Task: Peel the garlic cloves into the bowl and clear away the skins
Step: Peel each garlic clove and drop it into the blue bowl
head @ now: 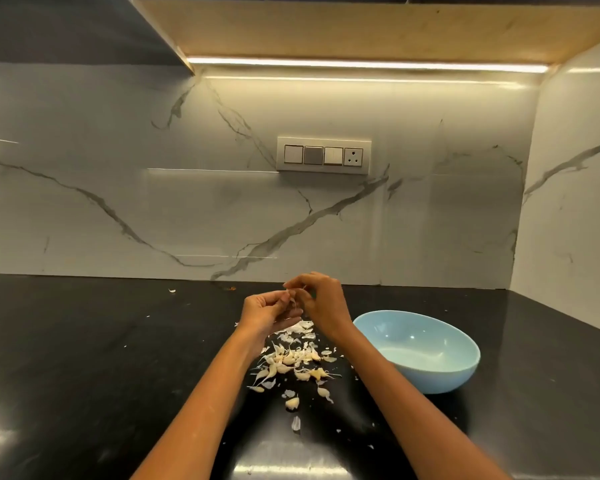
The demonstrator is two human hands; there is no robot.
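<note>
Both hands meet above the black counter [84,358], the left hand [265,311] and right hand [321,301] pinching one garlic clove [292,301] between their fingertips. Below the hands, between the forearms, lie loose cloves and skins [291,362]. The blue bowl [420,351] sits just beside the right forearm, nothing between them.

A black counter [84,358] is lying in front of me, catching glare near its front edge. Behind it a white veined marble wall [118,202] is rising, carrying a switch plate [323,155] with a socket [353,157]. A light strip [361,63] is glowing under the cabinet [361,26] above.
</note>
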